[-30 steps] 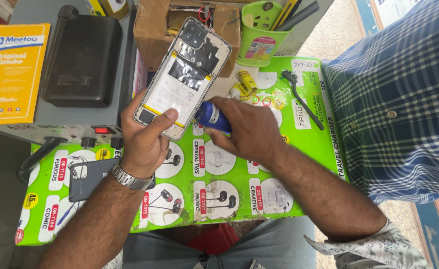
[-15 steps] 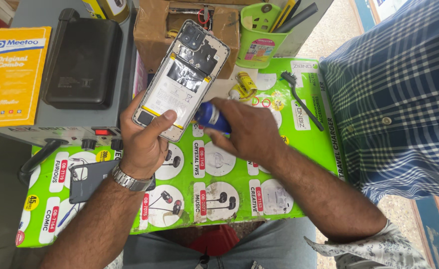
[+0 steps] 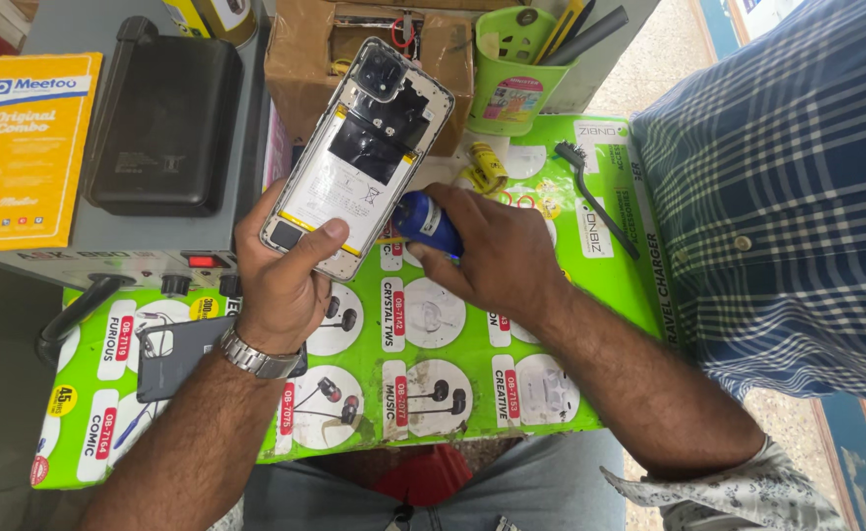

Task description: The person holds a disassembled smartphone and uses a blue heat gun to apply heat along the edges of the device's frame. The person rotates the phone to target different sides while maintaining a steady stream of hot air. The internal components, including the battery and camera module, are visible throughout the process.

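Left hand [image 3: 280,285] — closed around the lower end of an opened smartphone [image 3: 359,157], thumb laid across its bottom edge, fingers behind. A metal wristwatch [image 3: 256,356] sits on that wrist. The phone has its back cover off and is held tilted, top end pointing up and to the right, above the workbench; its pale battery, dark upper board and camera cutouts face the camera.

Right hand [image 3: 497,256] — curled shut on a small blue bottle [image 3: 425,222], the bottle's end pointing toward the phone's right edge, just beside it. Whether the tip touches the phone cannot be told.

Beneath both hands: a green printed mat [image 3: 433,393] bearing pictures of earphones, lying on the bench. On the mat, near the left wrist, a dark grey phone cover [image 3: 172,354]; to the right of the right hand, a black brush [image 3: 595,197]; above the right hand, a small yellow item [image 3: 482,165], kind unclear.

Further out: a green tool cup [image 3: 511,88] with pens and tools standing in it, a brown cardboard box [image 3: 305,49] behind the phone, a black unit [image 3: 162,123] on a grey machine at left, and a yellow flat package [image 3: 25,147] at far left. A checked blue shirt [image 3: 787,197] fills the right side.
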